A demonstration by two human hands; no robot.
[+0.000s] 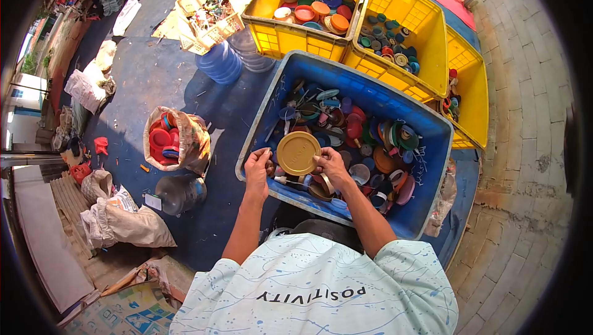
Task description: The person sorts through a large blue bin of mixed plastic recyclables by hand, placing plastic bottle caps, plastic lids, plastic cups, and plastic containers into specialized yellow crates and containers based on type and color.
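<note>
A round gold-coloured plastic lid point(298, 153) is held over the blue crate point(437, 149). My right hand point(332, 168) grips the lid's right edge between thumb and fingers. On the other side, my left hand point(257, 165) is closed in a pinch just left of the lid, apparently not touching it. Whatever those fingers hold, if anything, is too small to make out. Below and around the lid, the crate contains a jumble of plastic caps and lids in many colours, among them a pink-mauve lid point(405, 190) and a white cup-like cap point(359, 173).
Yellow crates point(296, 37) of sorted caps stand beyond the blue crate. To the left are a sack point(196, 140) of red lids, a dark clear jug point(179, 195) and a blue water jug point(219, 64). A cream basket point(195, 46) holds small pieces. A block wall point(519, 118) rises right.
</note>
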